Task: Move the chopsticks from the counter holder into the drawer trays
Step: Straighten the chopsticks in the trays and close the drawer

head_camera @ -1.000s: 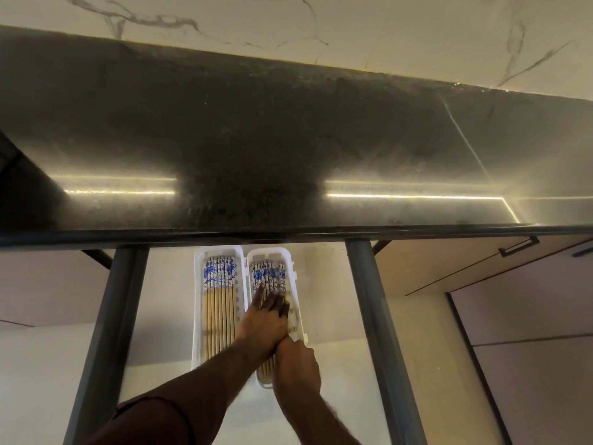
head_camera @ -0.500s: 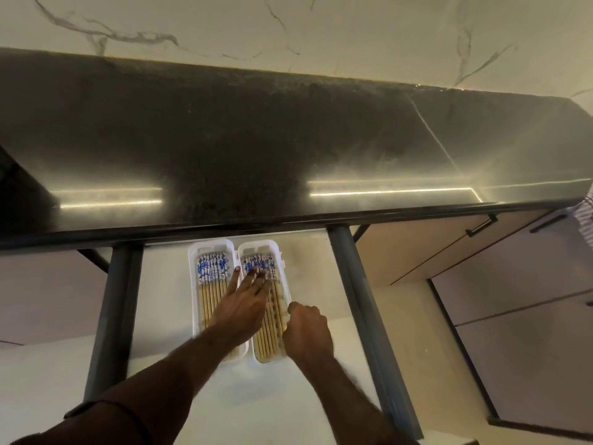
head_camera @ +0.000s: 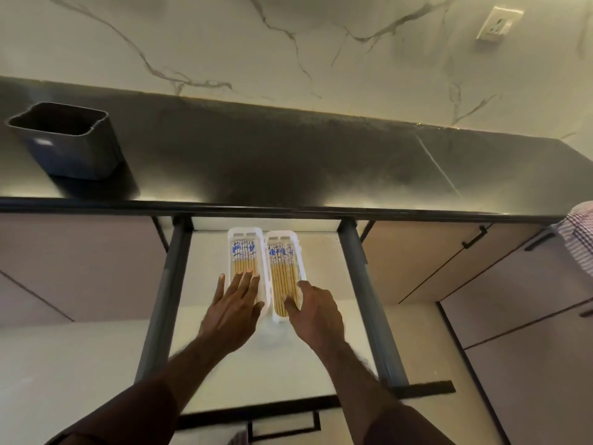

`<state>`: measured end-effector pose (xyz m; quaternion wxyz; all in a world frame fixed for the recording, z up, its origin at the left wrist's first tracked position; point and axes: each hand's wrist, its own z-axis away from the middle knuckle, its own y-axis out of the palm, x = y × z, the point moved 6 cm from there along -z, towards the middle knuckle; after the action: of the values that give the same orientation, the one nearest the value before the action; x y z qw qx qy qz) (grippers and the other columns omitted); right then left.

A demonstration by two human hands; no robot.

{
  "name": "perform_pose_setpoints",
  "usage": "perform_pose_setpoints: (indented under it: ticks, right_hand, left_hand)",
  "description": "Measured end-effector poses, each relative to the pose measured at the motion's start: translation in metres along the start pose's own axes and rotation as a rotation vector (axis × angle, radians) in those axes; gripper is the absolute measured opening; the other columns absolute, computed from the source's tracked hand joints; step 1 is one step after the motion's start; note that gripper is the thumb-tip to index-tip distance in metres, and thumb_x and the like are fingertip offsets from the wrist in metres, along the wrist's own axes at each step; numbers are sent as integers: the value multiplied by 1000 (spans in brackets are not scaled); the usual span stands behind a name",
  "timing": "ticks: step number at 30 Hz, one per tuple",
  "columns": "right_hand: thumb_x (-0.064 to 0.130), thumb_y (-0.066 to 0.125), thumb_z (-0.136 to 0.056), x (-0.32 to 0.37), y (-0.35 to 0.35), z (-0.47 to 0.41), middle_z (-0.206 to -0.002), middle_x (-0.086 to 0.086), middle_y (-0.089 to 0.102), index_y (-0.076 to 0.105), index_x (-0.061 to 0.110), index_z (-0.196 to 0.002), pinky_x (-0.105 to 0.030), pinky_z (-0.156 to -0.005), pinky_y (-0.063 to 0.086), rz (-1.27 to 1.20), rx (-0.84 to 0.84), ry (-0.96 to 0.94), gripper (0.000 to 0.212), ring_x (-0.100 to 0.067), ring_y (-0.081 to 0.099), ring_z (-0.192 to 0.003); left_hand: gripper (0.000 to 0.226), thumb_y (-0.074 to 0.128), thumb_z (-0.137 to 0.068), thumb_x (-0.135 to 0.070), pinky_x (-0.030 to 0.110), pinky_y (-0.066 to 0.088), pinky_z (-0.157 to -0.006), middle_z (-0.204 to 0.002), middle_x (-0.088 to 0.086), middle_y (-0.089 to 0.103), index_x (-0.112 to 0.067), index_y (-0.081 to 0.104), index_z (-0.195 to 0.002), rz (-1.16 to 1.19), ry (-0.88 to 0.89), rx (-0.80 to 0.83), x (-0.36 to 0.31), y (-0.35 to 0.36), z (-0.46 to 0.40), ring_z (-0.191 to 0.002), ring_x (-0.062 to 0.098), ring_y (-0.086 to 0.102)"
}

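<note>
Head view: straight fingers (head_camera: pixel 244 282) of the left hand (head_camera: pixel 233 311) rest on the left tray (head_camera: pixel 244 234), right hand (head_camera: pixel 316 311) loosely spread over the right tray's (head_camera: pixel 282 236) blue-patterned chopsticks (head_camera: pixel 281 271), open drawer (head_camera: pixel 324 248), dark holder (head_camera: pixel 69 146) on counter (head_camera: pixel 288 162).

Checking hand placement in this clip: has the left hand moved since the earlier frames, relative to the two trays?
Yes. The left hand has shifted leftward off the right tray; its straight fingers now rest over the near end of the left tray.
</note>
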<state>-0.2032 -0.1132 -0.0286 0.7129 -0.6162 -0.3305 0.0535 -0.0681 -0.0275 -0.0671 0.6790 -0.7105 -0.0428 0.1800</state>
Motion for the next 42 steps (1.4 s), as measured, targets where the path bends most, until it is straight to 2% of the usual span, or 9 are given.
perform_pose_setpoints:
  ticks: [9,16,20,24,27,30,33,39,42]
  right_hand:
    - [55,50,-92,26,-27,117,-130,0,61,49,22,-135,-36,-91,51,-125,-109,-129,54,-21,52,-121]
    - [50,52,-92,38,-34,189,-120,0,66,54,21,-132,-34,-88,49,-101,-191,-156,50,-20,53,-114]
    - [44,55,-92,34,-14,220,-105,-5,69,61,16,-119,-32,-76,50,-75,-196,-149,40,-22,58,-99]
    - [34,63,-89,21,21,242,-93,-9,68,67,10,-100,-34,-72,51,-34,-184,-137,27,-27,60,-88]
    - [34,59,-92,5,48,246,-102,-9,67,66,10,-108,-31,-74,47,-2,-110,-61,30,-26,59,-97]
    - [34,53,-96,-14,73,244,-119,-10,63,59,11,-123,-35,-84,50,37,-1,4,36,-26,55,-112]
    - [30,50,-98,-27,91,240,-125,-10,61,55,11,-128,-37,-90,49,75,67,8,36,-26,52,-118]
    - [25,51,-98,-39,115,228,-137,-10,55,48,10,-136,-36,-104,43,118,133,-15,41,-26,45,-130]
    - [22,57,-95,-41,125,223,-143,-11,51,45,11,-141,-38,-111,38,178,168,-41,48,-29,39,-137]
  left_hand:
    - [63,20,-102,-46,43,-12,-117,-162,5,0,-15,1,-153,63,-155,-95,-13,-36,135,-149,21,-3]
    - [65,23,-102,-45,39,-14,-116,-159,3,-10,-14,-6,-152,135,-173,-127,-16,-46,219,-145,17,-14]
    - [65,23,-102,-43,40,-13,-117,-158,4,-15,-15,-15,-147,151,-157,-91,-9,-32,252,-145,18,-17]
    - [66,19,-101,-45,40,-11,-118,-159,7,-17,-13,-15,-147,120,-148,-53,-4,-5,275,-146,21,-20]
    - [69,15,-97,-49,41,-8,-117,-159,9,-15,-11,-10,-150,87,-124,-50,-2,16,283,-146,24,-18]
    - [69,26,-98,-43,45,-3,-118,-159,12,-8,-8,-1,-151,96,-113,-63,-4,32,287,-147,28,-10]
    - [70,34,-97,-39,46,-2,-116,-160,15,0,-6,4,-151,84,-110,-93,-4,39,285,-147,31,-3]
    - [70,36,-97,-39,50,6,-117,-159,16,5,-5,7,-151,66,-115,-124,-2,44,272,-147,32,4]
    - [69,28,-97,-44,52,8,-117,-159,15,3,-8,2,-150,57,-131,-140,0,46,268,-147,32,3]
